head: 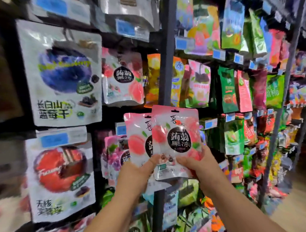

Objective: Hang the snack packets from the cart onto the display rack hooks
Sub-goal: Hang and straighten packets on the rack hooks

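Item one: front pink packet (176,132), peach print, upright, held in front of the display rack (168,57). My right hand (197,166) grips its lower edge, thumb on the face.
Item two: rear pink packet (137,136), its right side overlapped by the first. My left hand (139,172) grips its bottom, thumb in front.
Neither is on a hook.
I note a matching peach packet (123,77) hanging above, beside a blueberry packet (60,72).
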